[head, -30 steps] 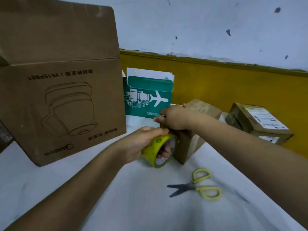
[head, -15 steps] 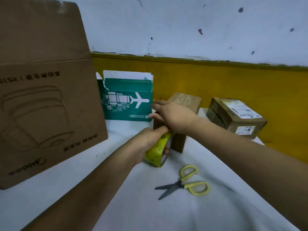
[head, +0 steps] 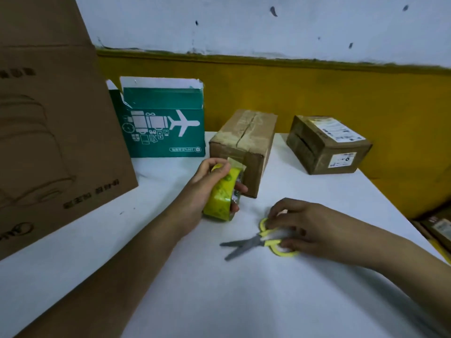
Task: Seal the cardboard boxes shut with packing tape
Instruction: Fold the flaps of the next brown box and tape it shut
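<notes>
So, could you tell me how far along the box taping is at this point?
Done: a strand is stuck to the near end of the small brown box. In hand: the left hand grips the tape roll, strand uncut, and the right hand grasps the scissors. Left: the cut, and the green box, open on top.

The small brown cardboard box (head: 244, 142) in the middle is matt and creased, with faintly shiny tape strips along its top seam, and the yellow roll of packing tape (head: 220, 196) near it has a glossy plastic sheen. The yellow-handled scissors (head: 253, 241) have smooth plastic grips and matt grey blades, on a smooth, matt white table (head: 244, 301). The large brown cardboard box (head: 61, 142) at left is matt, the green printed carton (head: 163, 142) smoother, and the far-right brown box (head: 314, 142) bears white paper labels.
</notes>
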Tool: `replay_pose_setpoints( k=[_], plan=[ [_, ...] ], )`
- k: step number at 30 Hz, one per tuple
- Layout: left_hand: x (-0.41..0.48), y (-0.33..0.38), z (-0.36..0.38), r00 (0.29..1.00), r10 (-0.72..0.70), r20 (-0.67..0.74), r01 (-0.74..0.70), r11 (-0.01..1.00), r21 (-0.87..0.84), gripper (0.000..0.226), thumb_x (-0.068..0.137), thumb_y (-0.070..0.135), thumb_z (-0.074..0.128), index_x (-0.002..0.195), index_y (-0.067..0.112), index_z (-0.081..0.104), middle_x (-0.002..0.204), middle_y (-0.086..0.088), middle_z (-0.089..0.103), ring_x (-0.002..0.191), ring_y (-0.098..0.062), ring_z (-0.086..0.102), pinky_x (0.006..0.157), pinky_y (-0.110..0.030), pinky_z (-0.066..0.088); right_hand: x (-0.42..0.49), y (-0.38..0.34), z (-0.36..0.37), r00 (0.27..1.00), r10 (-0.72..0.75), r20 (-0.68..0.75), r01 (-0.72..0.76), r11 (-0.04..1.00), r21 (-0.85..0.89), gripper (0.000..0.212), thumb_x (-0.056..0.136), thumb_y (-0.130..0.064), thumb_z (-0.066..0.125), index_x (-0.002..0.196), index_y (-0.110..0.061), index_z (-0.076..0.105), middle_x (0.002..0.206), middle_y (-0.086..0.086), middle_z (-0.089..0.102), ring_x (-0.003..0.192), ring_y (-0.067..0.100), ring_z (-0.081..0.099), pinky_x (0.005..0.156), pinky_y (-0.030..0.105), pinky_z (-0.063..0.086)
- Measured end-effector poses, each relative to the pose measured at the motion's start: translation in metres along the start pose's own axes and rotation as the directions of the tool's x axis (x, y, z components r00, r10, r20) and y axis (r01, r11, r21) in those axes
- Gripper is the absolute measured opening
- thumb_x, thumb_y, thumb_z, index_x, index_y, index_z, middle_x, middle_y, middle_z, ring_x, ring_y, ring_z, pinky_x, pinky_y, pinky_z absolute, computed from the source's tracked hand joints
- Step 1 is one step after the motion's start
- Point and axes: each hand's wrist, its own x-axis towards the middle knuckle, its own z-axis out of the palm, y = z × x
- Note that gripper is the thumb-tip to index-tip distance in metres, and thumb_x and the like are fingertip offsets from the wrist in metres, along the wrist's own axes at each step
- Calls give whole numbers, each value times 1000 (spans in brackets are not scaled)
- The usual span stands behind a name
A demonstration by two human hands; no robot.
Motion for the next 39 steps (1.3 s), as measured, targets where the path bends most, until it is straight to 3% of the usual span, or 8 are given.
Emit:
replay_pose_setpoints(
  k=[2,5,9,12,18,23,29,39],
  plan=[
    [-1,-1,-2,1000,11,15,-11,1000,17,37,90,34,55,122,16,49,89,-22,73,61,-31,64,55,-33,55,0,-9,-1,1000,-21,13,22,992,-123,33,87,-40,68,120,-33,64,117,-21,54,93,-6,55,76,5,38],
    [-2,-2,-1,999,49,-10,-48,998,37,28,98,28,52,121,14,52,87,-18,73,63,-30,65,56,-32,55,-8,-13,-10,989,127,-78,-143,952,-270,35,79,-54,66,109,-38,57,99,-20,64,79,3,57,64,17,45],
    [-4,-4,-1,993,104,-58,-98,990,104,14,100,22,53,112,17,58,74,2,73,60,-12,68,52,-24,55,-16,-7,-34,904,370,-215,-351,928,122,25,77,-37,80,88,-29,58,72,-17,66,54,7,53,51,16,38],
    [-6,-1,1,993,116,-36,-112,989,95,13,100,19,52,111,13,57,66,5,71,54,-8,66,48,-21,53,-6,-12,-51,894,445,-52,-413,864,289,39,69,-61,73,85,-28,60,70,-4,69,54,8,48,54,23,38],
    [-4,-1,-1,992,97,-77,-89,991,98,16,97,23,57,110,15,62,76,0,71,61,-12,67,51,-23,54,24,-27,-89,813,520,260,-569,805,168,67,71,-76,54,95,-14,62,69,-2,69,51,11,40,48,22,33],
    [-2,-2,-3,991,73,-114,-59,991,117,13,95,29,60,105,23,65,89,-3,72,66,-15,69,53,-25,54,53,-31,-104,789,510,342,-573,812,112,67,76,-75,53,87,-8,59,68,-1,66,51,12,40,51,23,36],
    [1,-4,-7,988,61,-140,-33,981,190,8,92,39,63,96,33,67,103,-6,71,103,-31,67,80,-35,52,80,-35,-98,802,478,357,-552,822,140,62,74,-75,55,77,-15,72,64,-2,61,50,11,41,52,23,38],
    [9,-5,-16,995,2,-104,18,982,191,21,84,50,64,98,35,68,108,-3,72,106,-28,67,99,-49,51,84,-29,-85,877,437,198,-476,842,252,45,80,-57,66,66,-15,75,52,2,62,37,7,40,45,22,37]
  ],
)
